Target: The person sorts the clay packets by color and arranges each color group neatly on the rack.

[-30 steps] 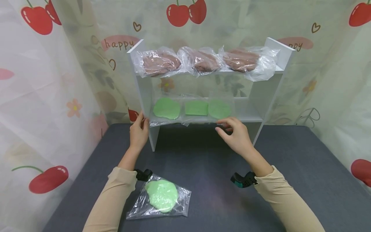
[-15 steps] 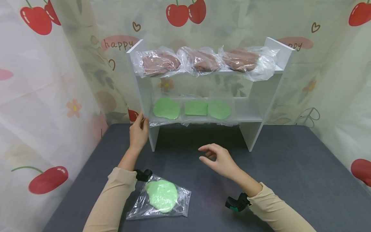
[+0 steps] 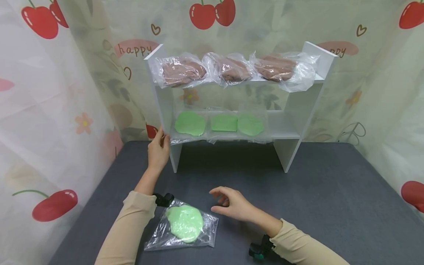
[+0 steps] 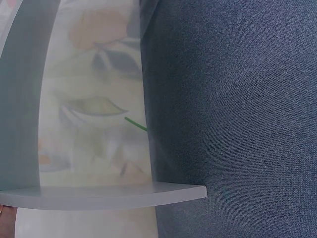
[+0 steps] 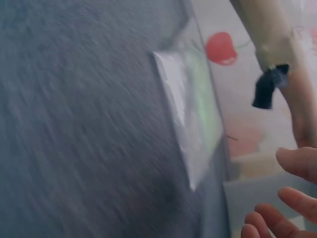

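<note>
A white two-tier shelf [image 3: 281, 125] stands on the dark table. My left hand [image 3: 158, 151] holds the front edge of its left side panel, beside the lower board; in the left wrist view only a bit of that hand shows, below the panel [image 4: 104, 198]. On the table lies a clear plastic bag with a flat, light green round piece [image 3: 185, 223] inside. My right hand [image 3: 232, 203] hovers just right of this bag, fingers loosely bent, thumb apart, holding nothing. The right wrist view shows the bag [image 5: 176, 94] blurred, away from the fingers.
The lower board carries three bagged green pieces [image 3: 224, 123] side by side, with bare board to their right. On the top board lie three bagged brown lumps [image 3: 183, 71]. A patterned curtain [image 3: 212, 22] hangs behind; a thin cable [image 3: 354, 133] shows at right.
My right hand has moved from the front of the lower board down and left, to near the bag on the table. The left hand has stayed at the shelf's side panel.
</note>
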The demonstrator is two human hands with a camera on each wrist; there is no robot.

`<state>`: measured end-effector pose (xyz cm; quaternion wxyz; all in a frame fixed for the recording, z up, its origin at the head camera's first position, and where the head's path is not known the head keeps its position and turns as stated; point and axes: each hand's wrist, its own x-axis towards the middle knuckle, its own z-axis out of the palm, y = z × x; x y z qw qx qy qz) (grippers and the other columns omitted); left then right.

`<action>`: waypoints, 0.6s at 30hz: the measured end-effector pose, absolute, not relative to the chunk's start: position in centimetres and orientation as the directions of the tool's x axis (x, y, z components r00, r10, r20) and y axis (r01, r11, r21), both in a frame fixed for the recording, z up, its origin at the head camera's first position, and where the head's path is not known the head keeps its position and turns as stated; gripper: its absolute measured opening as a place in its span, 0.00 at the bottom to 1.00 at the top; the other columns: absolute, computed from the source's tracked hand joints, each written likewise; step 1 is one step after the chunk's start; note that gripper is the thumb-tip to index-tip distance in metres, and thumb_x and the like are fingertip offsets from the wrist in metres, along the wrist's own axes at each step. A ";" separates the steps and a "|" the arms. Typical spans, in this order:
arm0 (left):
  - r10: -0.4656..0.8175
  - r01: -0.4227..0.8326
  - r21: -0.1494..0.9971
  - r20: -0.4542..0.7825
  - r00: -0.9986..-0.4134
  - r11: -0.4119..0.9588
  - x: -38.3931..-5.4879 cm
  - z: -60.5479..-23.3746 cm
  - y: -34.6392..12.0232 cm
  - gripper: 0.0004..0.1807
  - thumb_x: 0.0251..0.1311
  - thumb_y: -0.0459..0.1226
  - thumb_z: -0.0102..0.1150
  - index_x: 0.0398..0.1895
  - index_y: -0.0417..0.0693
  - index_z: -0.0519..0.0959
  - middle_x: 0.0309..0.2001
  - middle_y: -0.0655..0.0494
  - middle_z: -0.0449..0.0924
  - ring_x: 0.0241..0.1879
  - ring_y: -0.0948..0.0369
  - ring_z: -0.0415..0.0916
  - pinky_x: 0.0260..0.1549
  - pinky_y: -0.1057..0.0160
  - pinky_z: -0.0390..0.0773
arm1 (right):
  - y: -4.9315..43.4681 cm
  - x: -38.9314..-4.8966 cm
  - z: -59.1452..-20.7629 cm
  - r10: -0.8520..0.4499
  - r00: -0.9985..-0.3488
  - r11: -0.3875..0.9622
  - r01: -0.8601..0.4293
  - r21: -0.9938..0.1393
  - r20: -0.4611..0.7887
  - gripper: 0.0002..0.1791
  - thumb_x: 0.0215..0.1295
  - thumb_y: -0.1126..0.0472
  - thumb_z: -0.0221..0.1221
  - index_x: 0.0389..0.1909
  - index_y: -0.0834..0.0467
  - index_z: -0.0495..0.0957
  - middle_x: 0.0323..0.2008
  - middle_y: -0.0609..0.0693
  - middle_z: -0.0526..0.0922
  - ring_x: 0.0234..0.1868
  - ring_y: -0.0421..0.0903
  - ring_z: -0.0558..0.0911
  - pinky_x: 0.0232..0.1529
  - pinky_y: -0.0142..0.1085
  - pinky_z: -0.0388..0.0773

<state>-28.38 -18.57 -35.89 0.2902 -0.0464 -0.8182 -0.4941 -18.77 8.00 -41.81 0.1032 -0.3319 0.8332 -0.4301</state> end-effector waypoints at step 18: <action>-0.208 0.360 0.777 0.522 -0.827 0.517 -28.4 -35.9 -18.6 0.26 0.68 0.34 0.47 0.69 0.51 0.63 0.61 0.43 0.72 0.56 0.46 0.75 0.49 0.48 0.78 | 4.8 -17.4 -44.0 -0.685 -0.728 0.494 -0.492 -0.717 0.027 0.41 0.43 0.53 0.73 0.60 0.59 0.67 0.50 0.57 0.73 0.50 0.52 0.74 0.50 0.34 0.74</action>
